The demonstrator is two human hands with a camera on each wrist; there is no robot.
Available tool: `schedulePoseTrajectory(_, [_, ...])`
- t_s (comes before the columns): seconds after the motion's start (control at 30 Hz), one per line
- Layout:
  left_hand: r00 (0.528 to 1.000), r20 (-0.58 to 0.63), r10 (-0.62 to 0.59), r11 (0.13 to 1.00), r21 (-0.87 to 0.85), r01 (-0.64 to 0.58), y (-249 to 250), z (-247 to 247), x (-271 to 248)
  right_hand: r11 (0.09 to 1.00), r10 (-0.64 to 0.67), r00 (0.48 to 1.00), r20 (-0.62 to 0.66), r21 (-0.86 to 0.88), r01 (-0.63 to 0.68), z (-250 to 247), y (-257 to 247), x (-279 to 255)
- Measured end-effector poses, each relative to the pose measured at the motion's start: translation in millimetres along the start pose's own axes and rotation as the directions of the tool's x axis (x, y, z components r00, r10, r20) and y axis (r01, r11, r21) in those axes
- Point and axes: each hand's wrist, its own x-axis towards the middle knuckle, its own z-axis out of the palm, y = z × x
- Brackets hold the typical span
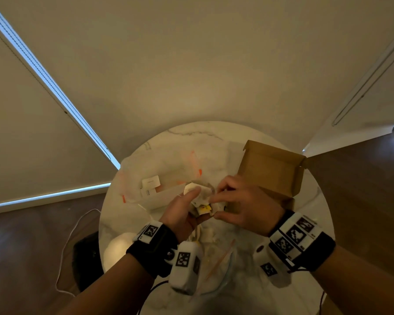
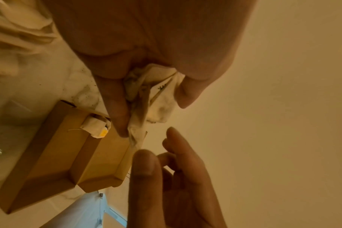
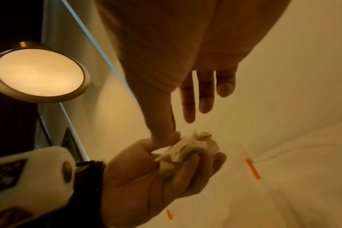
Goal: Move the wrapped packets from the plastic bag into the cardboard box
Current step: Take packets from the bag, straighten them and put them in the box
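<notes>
My left hand (image 1: 197,201) grips a crumpled bundle of white wrapped packets (image 1: 201,195) above the round table, left of the open cardboard box (image 1: 271,169). In the left wrist view its fingers (image 2: 117,117) curl round the packets (image 2: 160,100), and one packet (image 2: 95,127) lies inside the box (image 2: 55,154). My right hand (image 1: 216,205) hovers between bundle and box. Its thumb tip (image 3: 162,138) touches the bundle (image 3: 189,148) while the other fingers (image 3: 188,108) stay straight and apart. The clear plastic bag (image 1: 159,176) with orange marks lies to the left and holds more packets (image 1: 150,181).
The marble table top (image 1: 168,142) ends just beyond the box. Loose white wrappers (image 1: 206,235) and a thin wooden stick (image 1: 221,260) lie near me. A lit round lamp (image 3: 39,74) is low on the left, with a white cable (image 1: 66,246) on the wooden floor.
</notes>
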Motion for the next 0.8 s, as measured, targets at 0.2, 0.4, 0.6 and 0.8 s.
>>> schedulePoseTrajectory(0.2, [0.998, 0.064, 0.016, 1.000, 0.016, -0.017, -2, 7, -21, 0.987, -0.047, 0.999, 0.008, -0.152, 0.048, 15, -26, 4])
schedulePoseTrajectory(0.4, [0.997, 0.072, -0.002, 0.999, -0.038, 0.005, -3, 5, -33, 0.999, 0.040, 0.996, -0.083, 0.017, -0.038, 9, -36, -3])
schedulePoseTrajectory(0.6, [1.000, 0.020, 0.005, 0.994, -0.105, -0.003, -3, 3, -33, 0.950, 0.232, 0.961, -0.149, 0.247, -0.191, -6, -34, -13])
schedulePoseTrajectory(0.8, [1.000, 0.001, 0.021, 0.992, -0.127, -0.021, -3, 1, -25, 0.924, 0.330, 0.940, -0.090, 0.234, -0.302, -28, -27, -18])
